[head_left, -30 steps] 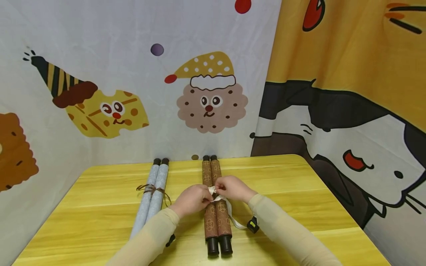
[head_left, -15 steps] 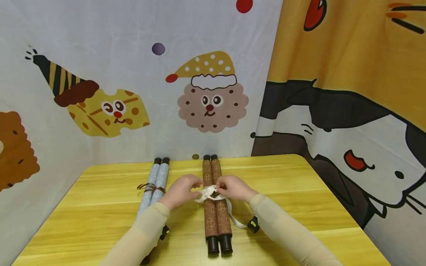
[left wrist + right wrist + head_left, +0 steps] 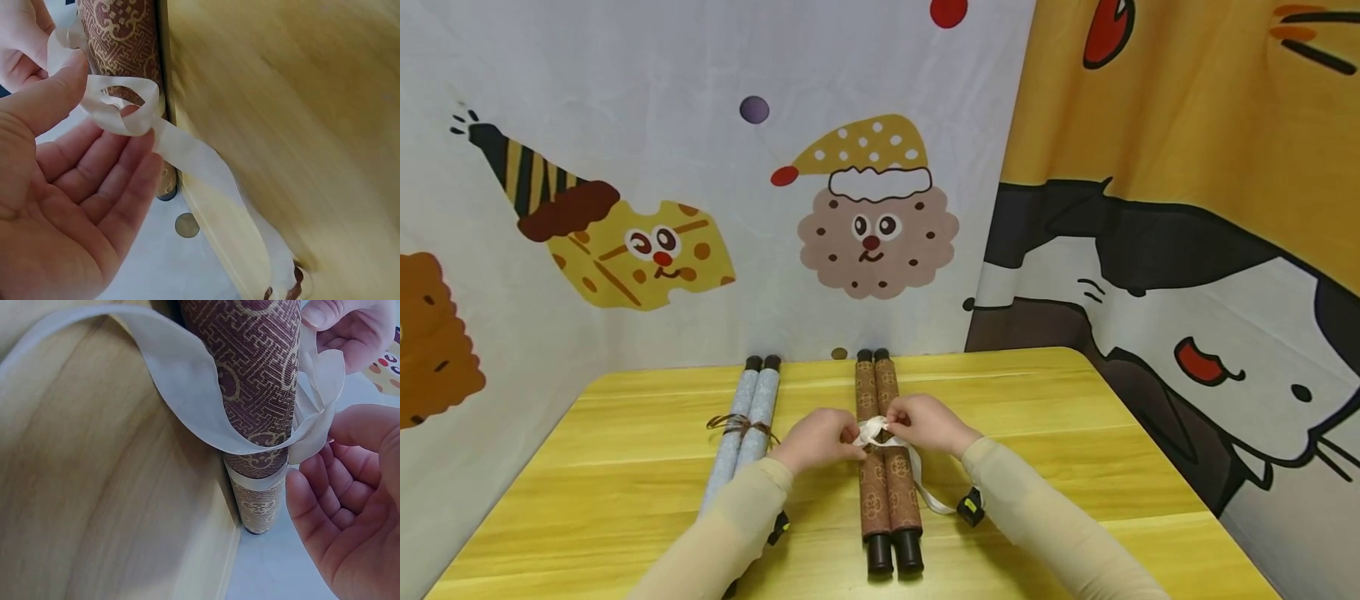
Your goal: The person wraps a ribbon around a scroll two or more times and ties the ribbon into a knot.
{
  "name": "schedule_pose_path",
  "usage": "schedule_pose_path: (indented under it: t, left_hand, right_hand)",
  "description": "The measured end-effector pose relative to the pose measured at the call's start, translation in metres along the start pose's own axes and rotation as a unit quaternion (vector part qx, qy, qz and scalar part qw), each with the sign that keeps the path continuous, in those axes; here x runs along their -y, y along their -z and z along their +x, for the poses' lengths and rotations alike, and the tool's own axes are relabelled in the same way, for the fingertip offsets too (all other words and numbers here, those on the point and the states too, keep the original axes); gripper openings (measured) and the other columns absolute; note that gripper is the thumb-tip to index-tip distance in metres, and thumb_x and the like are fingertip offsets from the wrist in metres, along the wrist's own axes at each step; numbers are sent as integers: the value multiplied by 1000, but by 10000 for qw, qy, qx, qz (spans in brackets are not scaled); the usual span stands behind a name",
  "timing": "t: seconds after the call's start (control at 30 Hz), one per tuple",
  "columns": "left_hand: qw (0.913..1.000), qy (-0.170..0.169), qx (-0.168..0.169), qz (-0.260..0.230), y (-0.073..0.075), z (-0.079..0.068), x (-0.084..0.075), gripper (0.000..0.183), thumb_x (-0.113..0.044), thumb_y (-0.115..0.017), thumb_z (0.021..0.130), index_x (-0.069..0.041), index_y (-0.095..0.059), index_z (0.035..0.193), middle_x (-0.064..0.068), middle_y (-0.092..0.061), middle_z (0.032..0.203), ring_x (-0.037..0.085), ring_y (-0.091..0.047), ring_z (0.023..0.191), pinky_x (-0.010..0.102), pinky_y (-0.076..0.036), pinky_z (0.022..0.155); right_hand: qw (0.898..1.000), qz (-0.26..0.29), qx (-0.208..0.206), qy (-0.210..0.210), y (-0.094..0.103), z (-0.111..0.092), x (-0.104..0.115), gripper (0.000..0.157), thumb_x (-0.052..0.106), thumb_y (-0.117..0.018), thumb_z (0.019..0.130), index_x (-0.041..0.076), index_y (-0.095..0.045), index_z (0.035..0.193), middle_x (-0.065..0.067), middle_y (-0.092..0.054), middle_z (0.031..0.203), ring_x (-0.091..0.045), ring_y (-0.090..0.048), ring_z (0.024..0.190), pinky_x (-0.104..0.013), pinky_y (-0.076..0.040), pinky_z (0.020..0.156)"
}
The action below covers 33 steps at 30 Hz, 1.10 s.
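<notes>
A brown patterned scroll point(image 3: 875, 492), its two rolls side by side with dark end knobs, lies lengthwise on the table. White ribbon point(image 3: 874, 430) crosses its middle and forms loops. My left hand point(image 3: 822, 437) is at the ribbon's left side; in the left wrist view, its thumb and fingers hold a loop point(image 3: 134, 109). From the right, my right hand point(image 3: 934, 423) pinches the ribbon between thumb and forefinger, and the right wrist view shows its other fingers point(image 3: 340, 481) loosely curled. A ribbon tail point(image 3: 178, 381) trails to the right across the table. The knot itself is partly hidden.
Left of the brown scroll lies a light blue scroll point(image 3: 758, 408), tied with a thin brown cord point(image 3: 739, 423) and partly covered by my left forearm. The yellow wood-grain table point(image 3: 1037, 533) meets a cartoon-printed cloth point(image 3: 700, 333) at its back edge.
My left hand drew leftward off the ribbon, its fingers spreading, then came back right to the loop. My right hand stays at the same spot, pinching the ribbon. Both scrolls lie still.
</notes>
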<state>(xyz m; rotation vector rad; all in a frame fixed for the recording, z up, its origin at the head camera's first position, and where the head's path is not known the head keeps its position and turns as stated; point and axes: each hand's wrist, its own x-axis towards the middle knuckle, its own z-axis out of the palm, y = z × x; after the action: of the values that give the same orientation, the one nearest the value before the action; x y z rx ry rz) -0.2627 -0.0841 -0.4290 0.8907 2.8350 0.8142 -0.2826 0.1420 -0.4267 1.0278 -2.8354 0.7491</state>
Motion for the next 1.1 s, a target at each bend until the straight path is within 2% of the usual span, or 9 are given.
schedule_pose_path:
  t: [0.17, 0.4, 0.63, 0.87, 1.1]
  left_hand:
    - [9997, 135, -18, 206, -4, 3, -3, 33, -25, -81, 83, -14, -55, 68, -7, -45, 60, 9, -38, 55, 26, -34, 53]
    - [9987, 271, -51, 419, -6, 5, -4, 29, -16, -72, 91, -16, -59, 65, -8, -50, 58, 8, -42, 52, 26, -38, 52]
    - [9982, 399, 22, 445, -2, 1, -4, 41, -20, -71, 92, -18, -51, 57, -9, -41, 52, 8, -33, 48, 24, -29, 48]
    - [9968, 704, 133, 359, 2, -2, 2, 28, -24, -70, 94, -17, -66, 67, -11, -57, 59, 7, -45, 49, 25, -38, 49]
    - [9952, 792, 2, 575, 11, -2, 5, 23, -22, -70, 93, -14, -68, 71, -9, -54, 61, 10, -46, 54, 28, -40, 52]
  right_hand:
    - [9999, 101, -77, 58, -2, 1, -1, 11, 7, -69, 90, 14, -63, 83, 9, -56, 73, -5, -50, 64, -25, -44, 62]
    - [9992, 320, -253, -27, -2, -1, -4, 12, 8, -65, 93, 14, -60, 85, 8, -55, 75, -6, -50, 65, -26, -45, 61]
    - [9978, 268, -553, -236, 3, -8, -11, 15, 3, -61, 91, 11, -54, 81, 5, -47, 71, -9, -42, 63, -26, -38, 59]
    - [9961, 120, -644, -590, 10, -15, -19, 14, 1, -61, 90, 9, -54, 81, 3, -49, 72, -12, -44, 66, -29, -40, 62]
    - [9938, -2, -665, -893, 13, -17, -32, 13, 3, -62, 91, 9, -54, 82, 2, -51, 74, -13, -46, 68, -31, -42, 64]
